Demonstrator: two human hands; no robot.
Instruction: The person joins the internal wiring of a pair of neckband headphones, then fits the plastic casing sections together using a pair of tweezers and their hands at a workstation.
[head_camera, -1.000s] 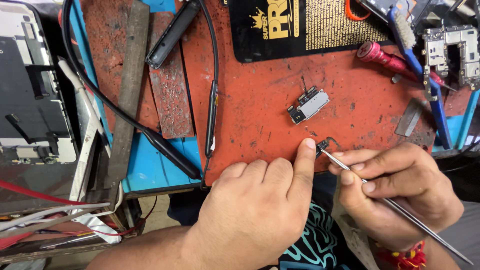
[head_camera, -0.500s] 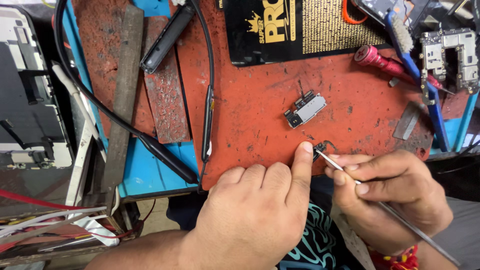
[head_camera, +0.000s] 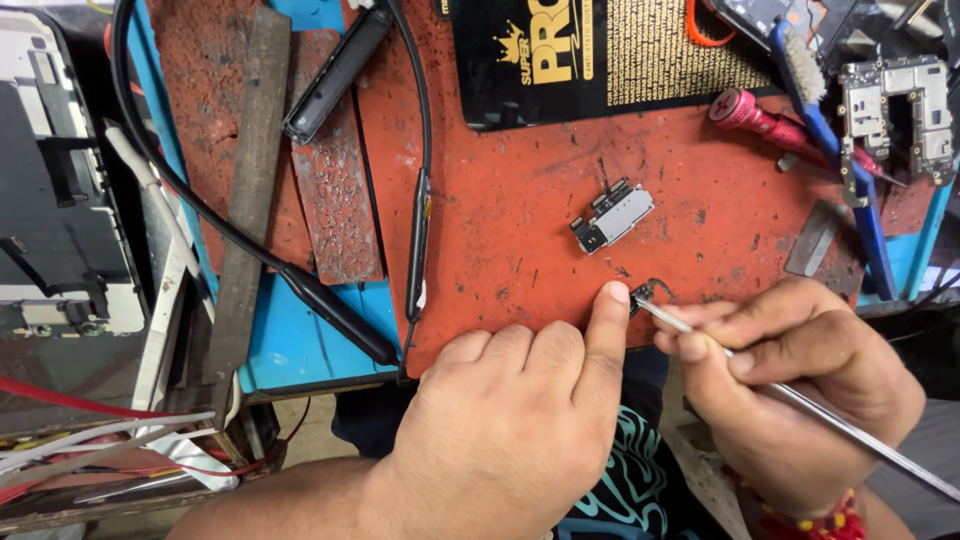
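Metal-looking tiny part (head_camera: 650, 293) at the near edge of the red desk mat (head_camera: 520, 230), likely v. light & fragile: left hand (head_camera: 520, 430) pins it w/ one fingertip, right hand (head_camera: 800, 385) pinches thin tweezers (head_camera: 800, 400) on it.

1. Your left hand (head_camera: 520, 420) is covering the near edge of the red mat (head_camera: 520, 230); its fingertip is hiding part of the small dark part (head_camera: 652, 292), which is too small for you to make out.
2. The metal tool (head_camera: 850, 430) is running out past the picture's lower right corner, its shaft partly hiding inside your right hand (head_camera: 800, 380).
3. The black card (head_camera: 600, 50) at the mat's far edge is getting cut off by the top.
4. The circuit board (head_camera: 895, 100) is sitting by the right edge, details too fine to tell.
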